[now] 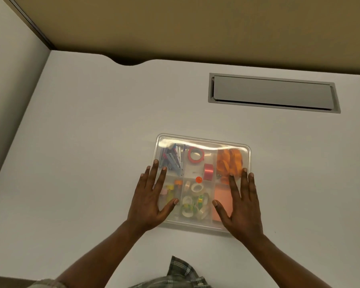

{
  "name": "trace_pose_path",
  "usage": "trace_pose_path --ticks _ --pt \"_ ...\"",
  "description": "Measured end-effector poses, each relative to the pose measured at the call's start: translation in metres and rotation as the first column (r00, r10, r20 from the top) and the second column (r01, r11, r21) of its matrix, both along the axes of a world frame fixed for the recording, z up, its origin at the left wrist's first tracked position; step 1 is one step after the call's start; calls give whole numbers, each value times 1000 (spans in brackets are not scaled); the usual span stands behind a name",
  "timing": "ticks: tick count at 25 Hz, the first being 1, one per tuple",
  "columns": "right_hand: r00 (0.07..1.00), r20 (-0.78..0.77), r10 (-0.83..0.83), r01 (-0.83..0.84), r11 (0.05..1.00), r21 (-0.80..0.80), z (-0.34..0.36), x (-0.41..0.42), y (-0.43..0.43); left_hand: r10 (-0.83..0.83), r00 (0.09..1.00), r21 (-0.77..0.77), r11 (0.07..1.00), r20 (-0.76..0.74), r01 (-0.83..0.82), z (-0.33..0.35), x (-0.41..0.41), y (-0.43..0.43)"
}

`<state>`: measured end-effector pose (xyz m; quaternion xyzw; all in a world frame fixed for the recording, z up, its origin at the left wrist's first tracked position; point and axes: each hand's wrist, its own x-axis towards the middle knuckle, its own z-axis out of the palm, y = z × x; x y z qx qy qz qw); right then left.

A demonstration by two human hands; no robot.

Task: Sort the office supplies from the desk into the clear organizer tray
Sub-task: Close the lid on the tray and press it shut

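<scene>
A: Where's the organizer tray (203, 142)?
B: Mid-desk (92, 121), lidded, supplies sorted in its compartments. Left hand (149, 201) and right hand (240, 206) lie flat on its near corners, each grip spread wide, holding nothing.
A: Advice?
B: Press evenly on both sides so the lid seats squarely.

Head view, steeply down onto desk (92, 121)

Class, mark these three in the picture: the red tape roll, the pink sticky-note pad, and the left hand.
red tape roll (196, 154), head view, on its red ring.
pink sticky-note pad (222, 199), head view, on its flat top.
left hand (149, 201), head view, on its back.
</scene>
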<state>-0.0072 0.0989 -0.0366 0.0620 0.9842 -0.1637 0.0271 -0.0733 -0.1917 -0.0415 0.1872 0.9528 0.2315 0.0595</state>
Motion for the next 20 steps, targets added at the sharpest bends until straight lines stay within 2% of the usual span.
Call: trace_pose_path --ticks 7,10,13,15,18,20 --pt "998 -52 -42 34 990 -137 17 1 -3 -6 1000 44 999 -10 6 6 1 -1" --pt "974 -50 -223 202 941 -271 20 6 -6 18 1000 22 1000 -7 -18 10 5 -2" --pt "932 50 -359 349 852 -391 24 6 -8 52 996 -100 993 -66 -59 9 10 3" --pt "931 57 -361 351 841 -412 26 4 -13 71 993 -169 982 -89 -85 11 19 9" --pt "937 82 -340 339 830 -444 27 -4 -33 70 994 -181 980 -90 -85 10 37 16" --pt "954 94 -286 297 844 -447 27 -11 -57 126 988 -194 971 -89 -141 7 45 7"
